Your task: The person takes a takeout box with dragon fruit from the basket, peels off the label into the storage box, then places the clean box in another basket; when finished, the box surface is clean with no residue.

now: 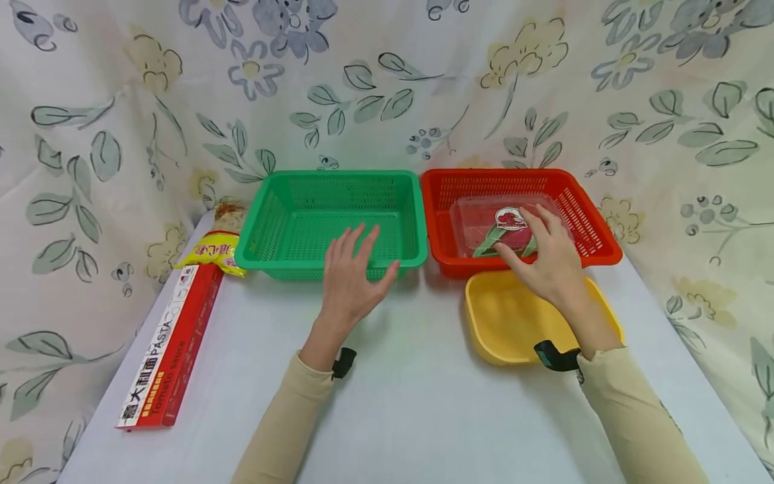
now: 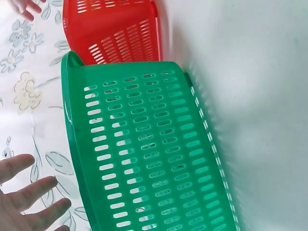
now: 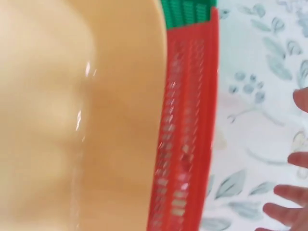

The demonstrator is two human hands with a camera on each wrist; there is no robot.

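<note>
My left hand [image 1: 353,282] hovers over the front rim of the green basket [image 1: 329,265], fingers spread and nothing held. In the left wrist view its fingers [image 2: 45,216] show beside the slotted green wall. My right hand [image 1: 547,259] reaches over the front of the red basket [image 1: 444,259], fingers apart and empty. Beneath it, inside the red basket, lies a clear plastic box [image 1: 468,218] with a round label, holding something dark red with green parts. Partly under the right forearm is a yellow basin [image 1: 492,329], which fills much of the right wrist view.
At the left edge of the white table [image 1: 411,423] lies a long red pasta box [image 1: 172,349]. Behind it sits a yellow snack bag [image 1: 218,250] with a partly see-through top. A floral curtain [image 1: 447,81] hangs behind the baskets.
</note>
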